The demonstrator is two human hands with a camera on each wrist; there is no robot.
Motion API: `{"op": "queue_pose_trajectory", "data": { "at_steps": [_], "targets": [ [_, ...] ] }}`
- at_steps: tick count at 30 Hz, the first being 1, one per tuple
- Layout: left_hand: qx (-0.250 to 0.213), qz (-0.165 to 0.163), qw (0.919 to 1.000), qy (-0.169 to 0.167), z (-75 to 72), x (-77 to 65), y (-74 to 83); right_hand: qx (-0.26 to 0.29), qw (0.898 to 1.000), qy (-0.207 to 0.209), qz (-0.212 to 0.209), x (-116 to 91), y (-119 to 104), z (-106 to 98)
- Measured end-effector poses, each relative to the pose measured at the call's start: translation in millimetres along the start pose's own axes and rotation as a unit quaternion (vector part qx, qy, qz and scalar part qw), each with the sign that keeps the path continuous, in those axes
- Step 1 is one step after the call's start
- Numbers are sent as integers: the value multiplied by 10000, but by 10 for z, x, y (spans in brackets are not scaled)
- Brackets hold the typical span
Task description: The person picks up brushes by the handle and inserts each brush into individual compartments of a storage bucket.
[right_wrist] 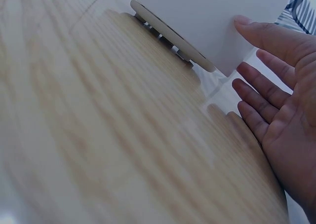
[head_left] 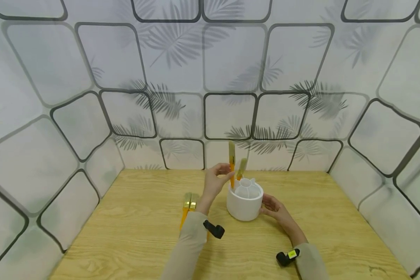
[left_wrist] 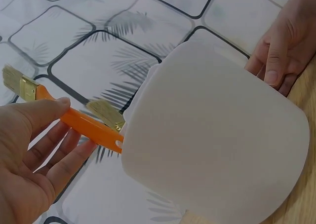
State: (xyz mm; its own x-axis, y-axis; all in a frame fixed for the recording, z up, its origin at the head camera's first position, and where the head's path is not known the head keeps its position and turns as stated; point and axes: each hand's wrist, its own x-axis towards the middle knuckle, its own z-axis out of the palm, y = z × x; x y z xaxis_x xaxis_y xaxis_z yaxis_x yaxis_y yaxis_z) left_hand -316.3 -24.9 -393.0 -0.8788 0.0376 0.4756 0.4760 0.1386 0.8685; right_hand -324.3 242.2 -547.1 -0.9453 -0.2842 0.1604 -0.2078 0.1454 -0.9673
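Note:
My left hand (head_left: 217, 181) pinches the orange handle of a flat paintbrush (left_wrist: 91, 128), thumb on one side and fingers on the other. Its bristles point up, and the handle's end is at the rim of a round white holder (head_left: 244, 208). Inside that holder, a white divided insert (head_left: 246, 189) shows at the top. A second paintbrush (head_left: 242, 168) stands in it, bristles up, most of its handle hidden. On the holder's right side, my right hand (head_left: 276, 210) touches the wall with its thumb, fingers fairly straight, as the right wrist view (right_wrist: 276, 86) shows.
Two more paintbrushes (head_left: 187, 204) with orange handles lie side by side on the wooden table (head_left: 143, 225), partly behind the left forearm. Patterned cloth walls (head_left: 182, 153) enclose the table at the back and sides.

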Motion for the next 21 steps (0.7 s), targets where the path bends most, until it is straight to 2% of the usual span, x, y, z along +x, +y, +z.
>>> {"op": "queue_pose_trajectory", "data": {
  "at_steps": [14,21],
  "targets": [
    [125,210,9997,-82,63,-51,-89,113,9998,-17,-159,4,21,-1],
    [-11,129,9998,-134,84,-75,-120,115,9998,-10,-169,-6,4,0]
  ]
}}
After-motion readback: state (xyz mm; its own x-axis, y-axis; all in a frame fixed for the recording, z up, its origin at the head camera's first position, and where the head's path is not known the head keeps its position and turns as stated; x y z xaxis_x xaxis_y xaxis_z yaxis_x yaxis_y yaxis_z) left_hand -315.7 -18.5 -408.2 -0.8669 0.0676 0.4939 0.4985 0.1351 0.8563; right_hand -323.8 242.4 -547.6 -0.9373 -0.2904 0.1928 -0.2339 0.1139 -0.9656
